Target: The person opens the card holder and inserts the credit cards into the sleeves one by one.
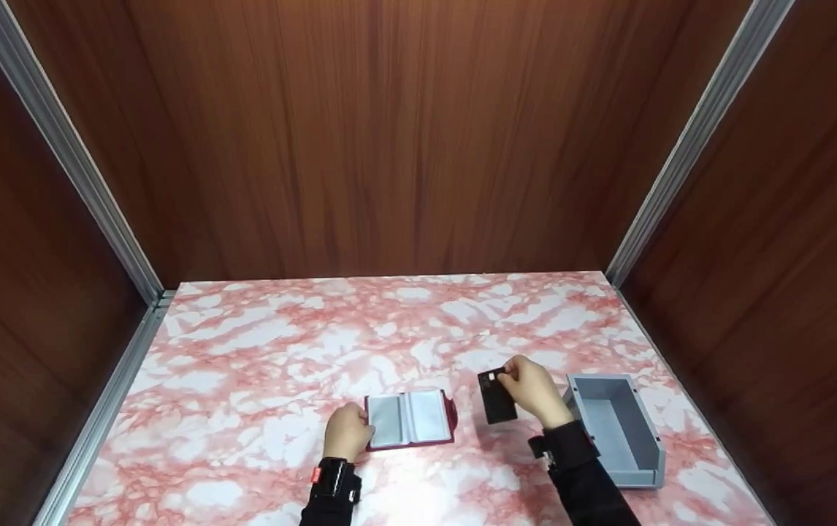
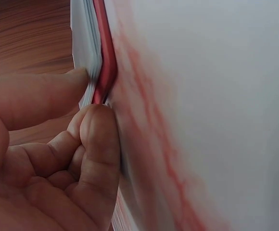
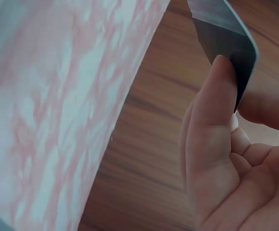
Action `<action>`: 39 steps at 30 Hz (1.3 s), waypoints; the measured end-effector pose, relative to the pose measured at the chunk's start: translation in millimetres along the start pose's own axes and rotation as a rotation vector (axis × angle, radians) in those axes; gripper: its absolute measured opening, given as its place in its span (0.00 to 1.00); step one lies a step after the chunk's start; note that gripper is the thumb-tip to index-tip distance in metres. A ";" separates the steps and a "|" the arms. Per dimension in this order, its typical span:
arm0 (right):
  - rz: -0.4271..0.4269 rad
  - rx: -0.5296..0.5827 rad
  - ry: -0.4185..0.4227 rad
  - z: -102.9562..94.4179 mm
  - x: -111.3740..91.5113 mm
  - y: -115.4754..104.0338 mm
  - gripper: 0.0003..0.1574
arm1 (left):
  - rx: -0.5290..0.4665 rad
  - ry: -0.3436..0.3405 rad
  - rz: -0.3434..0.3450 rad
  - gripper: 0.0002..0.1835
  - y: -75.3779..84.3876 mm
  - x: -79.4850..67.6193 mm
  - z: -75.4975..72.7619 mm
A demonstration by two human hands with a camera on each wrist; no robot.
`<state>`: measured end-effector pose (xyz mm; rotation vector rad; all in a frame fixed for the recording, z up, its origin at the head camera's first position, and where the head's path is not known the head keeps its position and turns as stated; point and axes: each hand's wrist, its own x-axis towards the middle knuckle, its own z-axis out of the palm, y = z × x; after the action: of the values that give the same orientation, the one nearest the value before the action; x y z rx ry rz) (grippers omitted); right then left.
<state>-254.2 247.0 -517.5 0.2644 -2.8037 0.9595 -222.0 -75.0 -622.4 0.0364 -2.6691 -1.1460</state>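
Note:
A red card holder (image 1: pixel 429 418) lies spread on the table with its clear plastic sleeves showing. My left hand (image 1: pixel 347 432) pinches its left edge; in the left wrist view the thumb lies on the sleeves and curled fingers (image 2: pixel 98 139) sit against the red cover (image 2: pixel 107 53). Between the thumb and fingers of my right hand (image 1: pixel 532 386) is a black card (image 1: pixel 497 398), held by its upper end, right of the holder and apart from it. The right wrist view shows the dark card (image 3: pixel 226 41) gripped near one corner.
To the right of my right wrist stands a grey plastic bin (image 1: pixel 637 478) with an open top. The table (image 1: pixel 258 365) has a red and white marbled surface. Brown wood-grain panels (image 1: pixel 375 146) with metal corner posts (image 1: pixel 696 139) enclose it at the back and sides.

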 end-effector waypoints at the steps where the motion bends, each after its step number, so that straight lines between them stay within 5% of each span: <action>1: -0.007 0.004 0.004 4.4 0.5 -1.2 0.06 | -0.001 -0.002 -0.002 0.09 0.0 0.0 0.0; 23: -0.021 0.136 -0.090 81.0 7.4 -23.4 0.07 | 0.000 -0.021 -0.024 0.08 0.7 0.9 -0.2; 39: -0.032 0.181 -0.133 111.3 7.8 -39.1 0.07 | -0.006 -0.033 -0.055 0.08 0.3 2.2 0.2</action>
<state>-264.2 147.0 -579.6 0.4099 -2.8221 1.2338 -224.2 -74.9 -621.8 0.0916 -2.7100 -1.1808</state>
